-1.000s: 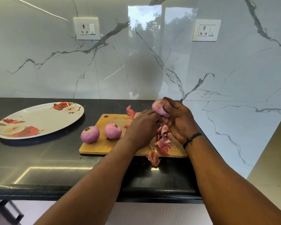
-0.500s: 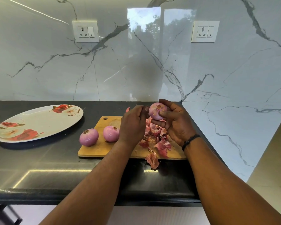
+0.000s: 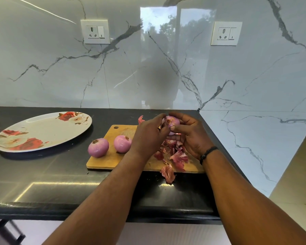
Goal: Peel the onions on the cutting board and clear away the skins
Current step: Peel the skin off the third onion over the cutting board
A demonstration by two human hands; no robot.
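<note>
Held onion: gripped by the right hand above the far part of the board, fingers and thumb curled round it.
Left hand: brought against the onion's left side, fingers bent toward a flap of skin; a pinch is likely, but it cannot be told for certain.
Other onions: two are set on the board's left half, apparently peeled.
Skins: heaped on the board under the hands; one piece hangs over the near edge onto the counter.
Risk, slip: the smooth bulb could be squeezed out of the grip if the skin is tugged hard.
Risk, scatter: more skins could be dropped off the board, and the overhanging piece brushed to the floor.
Risk, roll: the left onion, near the board's edge, could be knocked off it.
Hidden: left fingertips and the onion's underside are covered; whether dry skin is left on it is hard to judge.
Plate: well left of the board, holding nothing visible.
</note>
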